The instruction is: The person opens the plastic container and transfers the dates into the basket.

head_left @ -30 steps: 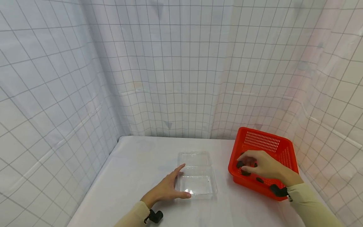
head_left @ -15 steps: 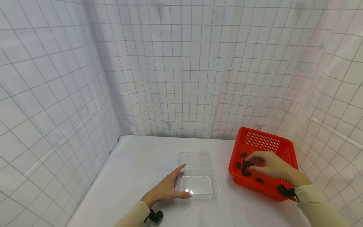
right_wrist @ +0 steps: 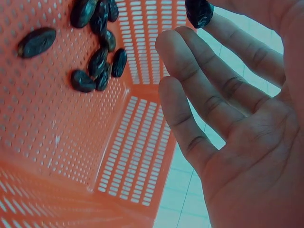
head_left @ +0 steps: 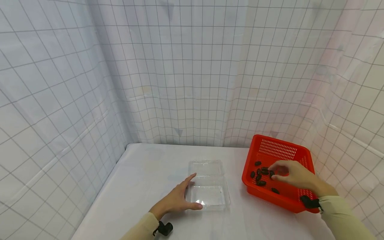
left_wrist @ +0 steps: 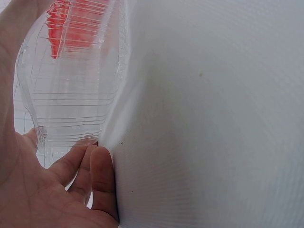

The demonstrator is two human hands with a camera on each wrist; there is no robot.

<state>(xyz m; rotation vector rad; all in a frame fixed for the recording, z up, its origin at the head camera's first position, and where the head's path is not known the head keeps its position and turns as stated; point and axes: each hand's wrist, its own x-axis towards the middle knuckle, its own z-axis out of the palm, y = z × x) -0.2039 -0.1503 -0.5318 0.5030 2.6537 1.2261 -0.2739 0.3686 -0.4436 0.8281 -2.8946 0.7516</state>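
Observation:
A clear plastic clamshell box (head_left: 208, 195) lies with its lid raised back on the white table. My left hand (head_left: 175, 200) rests at its left side, thumb along the front edge and fingers spread toward the hinge; the left wrist view has the fingertips (left_wrist: 88, 140) touching the box wall. Over the red basket (head_left: 258, 190), my right hand (head_left: 295, 174) pinches a dark wrinkled date (right_wrist: 199, 13) between thumb and index finger. Its other fingers extend loosely. Several more dates (head_left: 258, 177) lie on the basket floor, mostly grouped left of the hand.
The white table (head_left: 144, 186) reaches back to white gridded curtains (head_left: 186, 83), which also hang at both sides. A gap of bare cloth separates the box from the basket. The basket has tall slotted walls.
My right hand has drawn to the right within the basket, uncovering more dates, and now has one date at its fingertips. The left hand and the box have stayed put.

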